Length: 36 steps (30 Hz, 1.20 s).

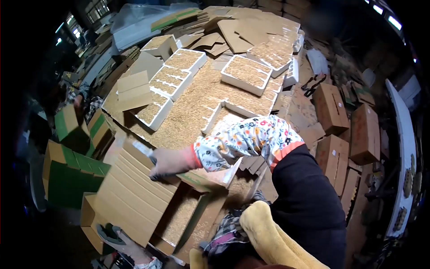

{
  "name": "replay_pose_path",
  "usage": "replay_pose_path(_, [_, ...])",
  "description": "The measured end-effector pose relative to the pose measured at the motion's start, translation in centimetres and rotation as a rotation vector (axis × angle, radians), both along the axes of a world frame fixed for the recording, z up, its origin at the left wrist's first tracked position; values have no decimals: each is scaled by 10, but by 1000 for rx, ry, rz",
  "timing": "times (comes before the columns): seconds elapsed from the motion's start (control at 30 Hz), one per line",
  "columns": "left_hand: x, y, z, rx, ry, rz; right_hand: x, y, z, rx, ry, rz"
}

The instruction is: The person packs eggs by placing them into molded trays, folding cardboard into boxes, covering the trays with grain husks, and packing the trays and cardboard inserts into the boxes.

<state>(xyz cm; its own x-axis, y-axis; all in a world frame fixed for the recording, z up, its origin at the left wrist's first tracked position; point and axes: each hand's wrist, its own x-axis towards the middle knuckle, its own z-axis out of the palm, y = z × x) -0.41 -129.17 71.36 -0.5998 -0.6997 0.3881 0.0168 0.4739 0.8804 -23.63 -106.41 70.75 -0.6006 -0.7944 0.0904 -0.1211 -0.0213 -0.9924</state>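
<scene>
A large creased cardboard carton (136, 190) lies tilted in front of me at the left. My right hand (170, 163), in a glove with dark fingers, grips its upper right edge. At the carton's lower left, my left hand (123, 244) has its grey gloved fingers curled at the edge by a flap (92, 224); part of the grip is hidden. Close to the right hand is an open box (201, 215) with pale brown grain-like pieces inside. Beyond the hands, the same loose pieces (192, 114) cover the table.
White trays filled with these pieces, one tray (246, 74) among them, stand on the table. Flat cardboard sheets (255, 31) are piled at the back. Green-and-brown cartons (74, 172) stand left, brown cartons (330, 107) right. Another person's hand (78, 102) shows far left.
</scene>
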Motion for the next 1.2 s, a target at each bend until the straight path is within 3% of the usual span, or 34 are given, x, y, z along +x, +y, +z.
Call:
replay_pose_path(0.03, [1, 33, 32, -206, -65, -193, 20, -8, -21, 244, 161, -22])
replay_pose_path(0.07, [8, 35, 39, -609, -364, -324, 34, -12, -38, 480, 328, -35])
replay_pose_path(0.13, [15, 45, 20, -1007, -918, -534, 45, -17, -45, 605, 439, 41])
replay_pose_path(0.17, [19, 38, -14, -966, -979, -541, 54, -17, -23, 645, 357, 50])
replay_pose_path(0.2, [21, 27, -44, -929, -1038, -558, 62, -23, -36, 644, 409, 32])
replay_pose_path(0.3, [10, 40, -26, -914, -1287, -571, 77, -39, -97, 697, 494, -23])
replay_pose_path(0.33, [7, 48, -14, -895, -1394, -555, 73, -40, -78, 933, 432, 180])
replay_pose_path(0.4, [8, 43, -23, -917, -1424, -623, 91, -29, -72, 611, 638, -128])
replay_pose_path(0.47, [-3, 26, -94, -1013, -1443, -682, 102, -35, -59, 415, 1325, -201])
replay_pose_path(0.53, [-23, 24, -113, -1144, -1413, -727, 109, -43, -69, 617, 1219, 234])
replay_pose_path(0.57, [-27, 25, -106, -1055, -1383, -760, 97, -58, -85, 922, 804, 637])
replay_pose_path(0.6, [-25, 28, -74, -952, -1365, -783, 93, -53, -56, 935, 922, 711])
replay_pose_path(0.63, [-23, 9, -49, -694, -1047, -961, 80, -51, -22, 853, 536, 664])
replay_pose_path(0.67, [-15, 8, -10, 161, -941, -908, 59, -42, -17, 634, 457, 485])
replay_pose_path(0.7, [3, -3, -19, -302, -448, -576, 38, -34, -12, 400, 403, 338])
replay_pose_path(0.73, [20, -32, -38, -731, -308, -173, 20, -21, -37, 22, 607, 54])
replay_pose_path(0.8, [54, -65, -71, 20, -94, 73, 5, 8, -55, 179, 97, 91])
replay_pose_path(0.87, [62, -44, -126, 496, -371, -88, -11, 13, -74, 393, -388, 217])
replay_pose_path(0.9, [64, -29, -157, 761, -464, -154, -9, 1, -102, 520, -133, 273])
replay_pose_path(0.93, [49, 18, -177, 412, -335, -101, 2, -8, -126, 614, 145, 334])
replay_pose_path(0.97, [35, 39, -146, 321, -416, 43, 12, -15, -125, 651, 41, 301])
replay_pose_path(1.0, [36, 31, -141, 384, -501, 67, 24, -20, -119, 699, -56, 261])
replay_pose_path(1.07, [48, 16, -154, 419, -315, -69, 51, -13, -111, 389, -130, 125])
replay_pose_path(1.13, [41, 7, -138, 448, -475, 36, 72, -8, -114, 198, -387, -52])
replay_pose_path(1.2, [25, -10, -128, 460, -374, 57, 66, -3, -105, 87, -719, -226])
